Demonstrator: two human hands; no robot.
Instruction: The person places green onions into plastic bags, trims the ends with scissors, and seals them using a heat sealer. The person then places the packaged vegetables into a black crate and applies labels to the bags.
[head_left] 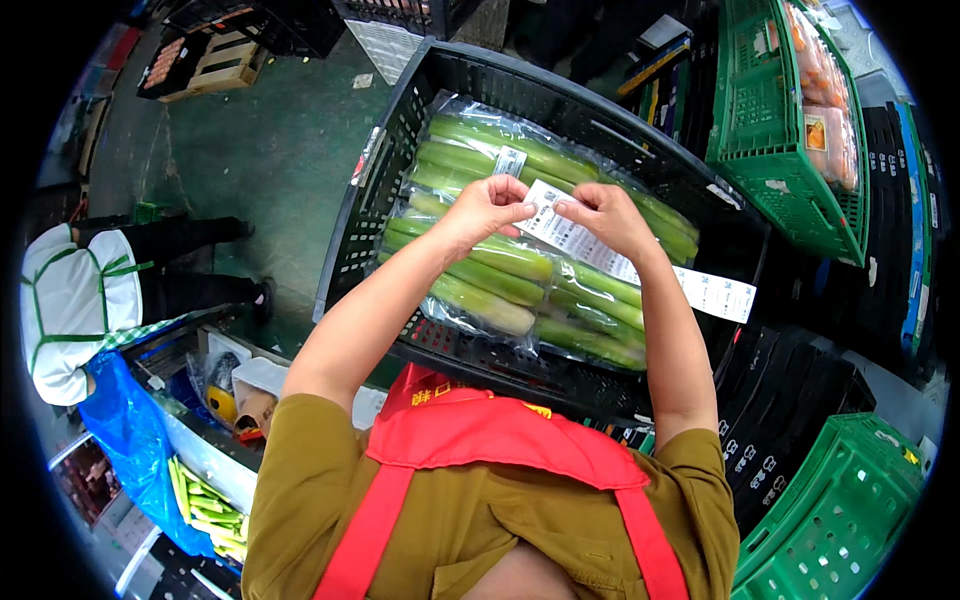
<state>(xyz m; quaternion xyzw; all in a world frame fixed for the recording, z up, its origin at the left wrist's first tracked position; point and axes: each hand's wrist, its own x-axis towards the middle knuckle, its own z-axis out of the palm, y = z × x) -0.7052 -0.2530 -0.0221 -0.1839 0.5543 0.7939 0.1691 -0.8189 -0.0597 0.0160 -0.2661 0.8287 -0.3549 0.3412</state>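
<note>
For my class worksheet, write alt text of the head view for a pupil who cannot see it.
A left hand and right hand hold a white label strip over bagged green vegetables in a black crate; a co-worker stands at left, green crates at right.

Between the left hand (pixel 490 208) and the right hand (pixel 606 216), the label strip (pixel 712 294) is white with black print. Beneath them, the long vegetables (pixel 488 282) are green with paler streaks. Around these, the big crate (pixel 348 222) is black. Nearer the body than both hands, the apron (pixel 510 440) is red with yellow lettering.
</note>
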